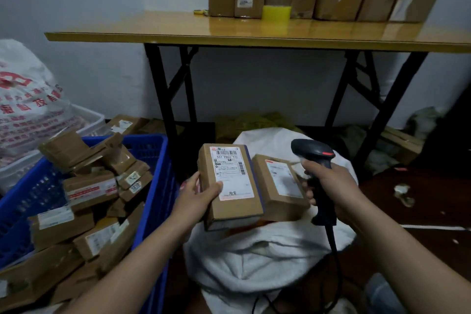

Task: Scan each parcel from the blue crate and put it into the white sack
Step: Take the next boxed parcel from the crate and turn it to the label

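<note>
Two Hazards at the Scan Step

Left hand (197,197) grips one parcel (229,183) by its near-left corner, thumb on the lower part of the label (230,173), above the mouth of the white sack (254,257) and beside the blue crate (158,199). Right hand (331,186) is wrapped round the handle of the scanner (312,152). A second parcel (280,186) lies just beside the first, nearer the scanner head, so the beam may read the wrong barcode. The corner hold looks shallow: the parcel may tip and drop into the sack unscanned.
</note>
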